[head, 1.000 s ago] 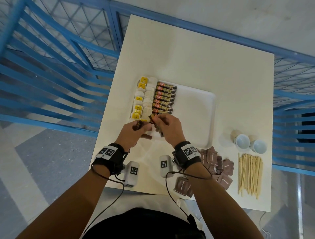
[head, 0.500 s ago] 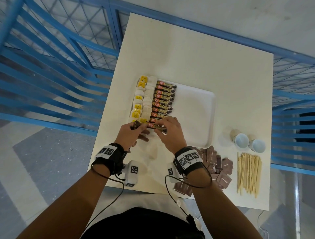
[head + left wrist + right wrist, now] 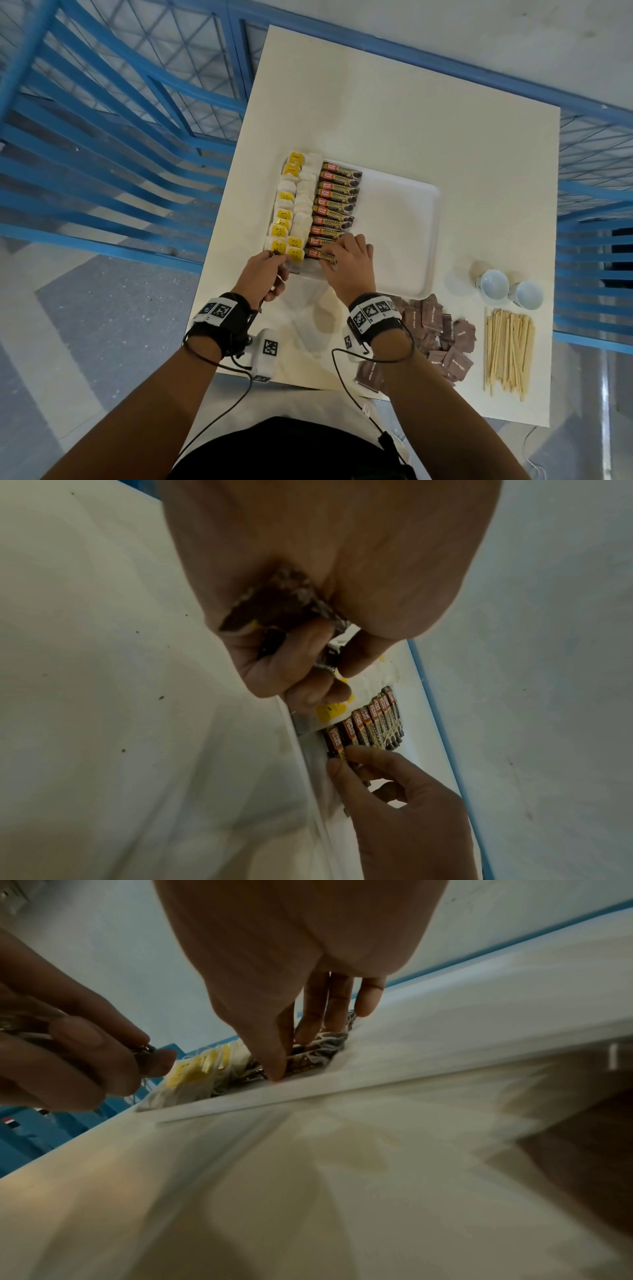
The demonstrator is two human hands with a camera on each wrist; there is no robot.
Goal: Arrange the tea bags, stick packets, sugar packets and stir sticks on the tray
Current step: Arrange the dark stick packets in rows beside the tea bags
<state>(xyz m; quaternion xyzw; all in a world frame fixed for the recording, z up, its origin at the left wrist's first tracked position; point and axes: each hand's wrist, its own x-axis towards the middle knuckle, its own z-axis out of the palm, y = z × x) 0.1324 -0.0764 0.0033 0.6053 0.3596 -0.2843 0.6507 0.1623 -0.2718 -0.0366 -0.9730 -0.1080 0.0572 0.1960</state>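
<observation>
Stick-packet row on the flat white plastic tray (image 3: 404, 240): last places being filled.

Right hand (image 3: 346, 265) pinching a brown-and-orange stick packet (image 3: 320, 255) at row's near end; left hand (image 3: 262, 275) curled round spare stick packets (image 3: 284, 601). Next, probably: release flush, feed another. Brown sugar packets (image 3: 442, 329), wooden stir sticks (image 3: 507, 349) waiting off-tray.
</observation>
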